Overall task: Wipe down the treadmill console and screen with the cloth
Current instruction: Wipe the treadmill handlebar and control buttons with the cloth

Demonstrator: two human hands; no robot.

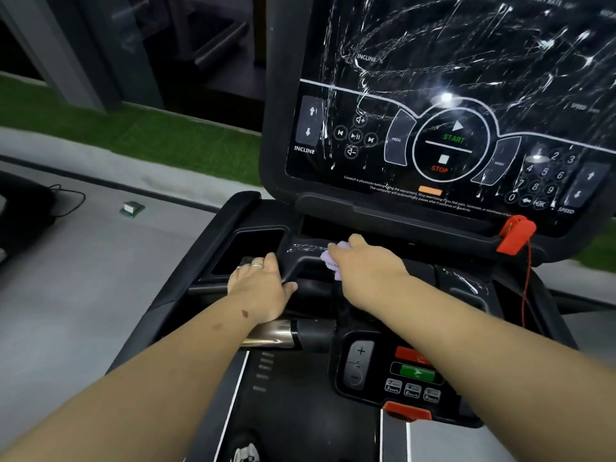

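Observation:
The black treadmill console (pixel 393 225) fills the middle and right of the view. Its tilted screen (pixel 450 95) is covered in white streaks and smears. My right hand (pixel 363 261) holds a bunched lilac cloth (pixel 330 258) and presses it on the console ledge just below the screen, where a wet streak shows to the cloth's left. My left hand (pixel 263 285) rests flat on the console's left side beside a recessed tray (pixel 253 248), with a ring on one finger.
A red safety clip (pixel 515 233) with a red cord hangs at the screen's lower right. A lower control panel (pixel 400 375) with red and green buttons sits under my right forearm. A metal grip bar (pixel 273 333) lies below my left wrist. Grey floor and green turf lie left.

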